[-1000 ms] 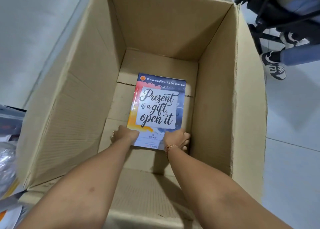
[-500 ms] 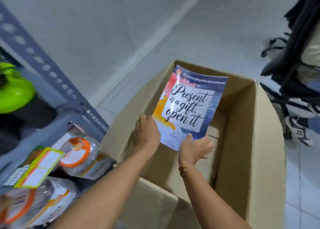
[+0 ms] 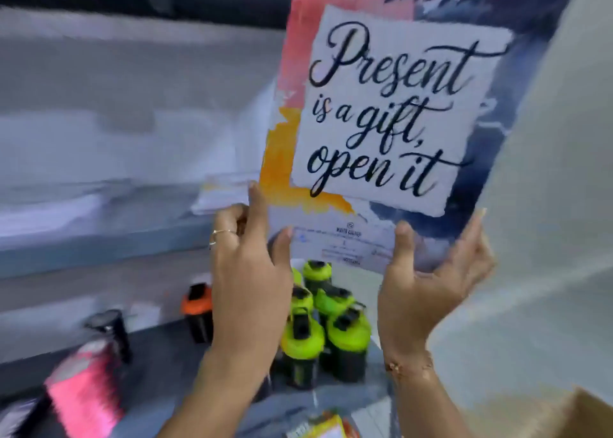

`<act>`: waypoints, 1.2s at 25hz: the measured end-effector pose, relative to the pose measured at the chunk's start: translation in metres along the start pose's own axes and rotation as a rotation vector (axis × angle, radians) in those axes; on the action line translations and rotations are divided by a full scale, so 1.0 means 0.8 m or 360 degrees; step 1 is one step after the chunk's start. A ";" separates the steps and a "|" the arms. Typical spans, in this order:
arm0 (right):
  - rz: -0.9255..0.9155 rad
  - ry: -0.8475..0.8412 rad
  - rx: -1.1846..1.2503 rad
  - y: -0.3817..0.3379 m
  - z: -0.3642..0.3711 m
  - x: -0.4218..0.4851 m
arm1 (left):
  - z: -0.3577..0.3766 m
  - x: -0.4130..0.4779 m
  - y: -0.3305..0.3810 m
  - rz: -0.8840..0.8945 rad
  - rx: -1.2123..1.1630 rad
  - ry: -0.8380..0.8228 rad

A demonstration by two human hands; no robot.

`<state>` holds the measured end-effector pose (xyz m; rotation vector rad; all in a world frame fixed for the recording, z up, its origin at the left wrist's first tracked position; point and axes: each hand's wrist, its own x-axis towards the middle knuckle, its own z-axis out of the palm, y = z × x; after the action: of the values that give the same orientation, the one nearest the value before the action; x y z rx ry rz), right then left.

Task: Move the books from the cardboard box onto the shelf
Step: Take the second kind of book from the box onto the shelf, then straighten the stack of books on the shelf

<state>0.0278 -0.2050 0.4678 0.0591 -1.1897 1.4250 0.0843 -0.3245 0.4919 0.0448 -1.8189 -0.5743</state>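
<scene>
A thin book (image 3: 391, 112) with a colourful cover reading "Present is a gift, open it" is held upright, high in front of a grey metal shelf (image 3: 99, 242). My left hand (image 3: 248, 265) pinches its lower left corner, thumb on the cover. My right hand (image 3: 428, 271) grips its lower right corner, thumb in front and fingers behind. A corner of the cardboard box (image 3: 587, 414) shows at the bottom right. Pale flat books or papers (image 3: 222, 195) lie on the shelf board just left of the held book.
On the lower shelf board stand several black bottles with lime-green lids (image 3: 328, 325), one with an orange lid (image 3: 199, 308) and a pink object (image 3: 83, 394) at the left. A pale wall (image 3: 547, 205) rises at the right.
The book has come out of the box and risen to the shelf's upper level, both hands still on its lower edge. My view has swung from the box up to the shelf.
</scene>
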 end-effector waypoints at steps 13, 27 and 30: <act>0.0004 -0.1690 -0.0859 0.021 0.190 0.072 | 0.000 0.146 -0.081 -0.0537 0.0710 -0.0722; -0.0055 -0.2230 -0.0495 0.012 0.161 0.100 | -0.018 0.134 -0.080 -0.0351 0.0452 -0.0542; -0.0035 -0.2131 -0.0502 0.015 0.157 0.101 | -0.017 0.132 -0.081 -0.0308 0.0465 -0.0530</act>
<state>-0.0774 -0.2275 0.5719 0.9093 -2.4500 1.0829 0.0457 -0.4194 0.5628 0.3437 -2.2295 -0.4649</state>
